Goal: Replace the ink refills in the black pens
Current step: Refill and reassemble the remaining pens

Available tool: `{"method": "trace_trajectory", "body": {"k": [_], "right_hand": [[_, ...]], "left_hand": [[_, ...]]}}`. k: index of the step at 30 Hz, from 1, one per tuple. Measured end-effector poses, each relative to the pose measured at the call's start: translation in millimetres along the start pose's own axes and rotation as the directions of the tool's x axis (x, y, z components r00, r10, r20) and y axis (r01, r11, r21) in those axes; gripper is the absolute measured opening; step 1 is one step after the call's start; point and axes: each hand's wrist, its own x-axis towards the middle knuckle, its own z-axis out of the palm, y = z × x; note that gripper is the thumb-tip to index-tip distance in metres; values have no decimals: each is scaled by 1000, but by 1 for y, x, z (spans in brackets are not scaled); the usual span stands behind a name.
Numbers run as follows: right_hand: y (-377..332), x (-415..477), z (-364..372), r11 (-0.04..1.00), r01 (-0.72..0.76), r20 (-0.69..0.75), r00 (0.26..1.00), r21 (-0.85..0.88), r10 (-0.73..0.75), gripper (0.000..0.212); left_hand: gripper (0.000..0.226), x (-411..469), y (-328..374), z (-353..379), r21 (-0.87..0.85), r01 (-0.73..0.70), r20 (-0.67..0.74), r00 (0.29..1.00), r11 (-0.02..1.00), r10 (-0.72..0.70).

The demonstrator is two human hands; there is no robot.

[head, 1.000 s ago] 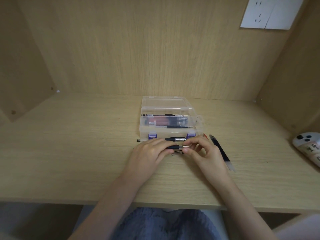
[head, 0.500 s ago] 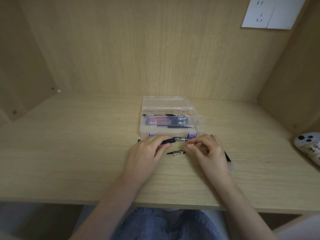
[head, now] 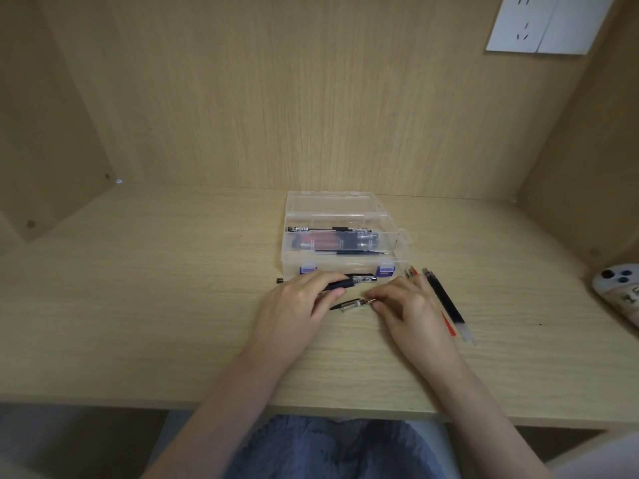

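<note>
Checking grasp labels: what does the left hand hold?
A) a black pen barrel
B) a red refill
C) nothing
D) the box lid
A: the left hand curls its fingers round the black pen barrel before the clear box; the right hand pinches the tip piece.

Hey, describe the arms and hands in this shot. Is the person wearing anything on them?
The left forearm and right forearm are bare down to the frame's bottom edge; no sleeves show. The left hand and right hand wear no gloves, and no ring, watch or bracelet is visible. Between the arms, a blue-grey garment covers the lap.
</note>
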Motion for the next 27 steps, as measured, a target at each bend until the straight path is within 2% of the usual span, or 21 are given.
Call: {"method": "trace_trajectory", "body": {"k": [3, 7, 11, 17, 27], "right_hand": [[-2, 0, 0, 1000, 3, 25, 1000, -8, -3, 30], [-3, 0, -3, 1000, -20, -15, 1000, 23, 20, 28], [-4, 1, -6, 983, -64, -78, 994, 174, 78, 22], [-6, 1, -11, 887, -131, -8, 989, 442, 150, 20], [-13, 2, -17, 784, -181, 41, 980, 593, 195, 14]], "left_hand": [[19, 0, 0, 0, 0, 1, 5, 1000, 1000, -1], [20, 0, 1, -1, -7, 6, 24, 1000, 1000, -6], [20, 0, 3, -1, -15, -3, 34, 999, 1000, 3], [19, 0, 2, -1, -22, -25, 43, 999, 999, 26], [23, 0, 3, 0, -47, -75, 48, 996, 996, 78]]}}
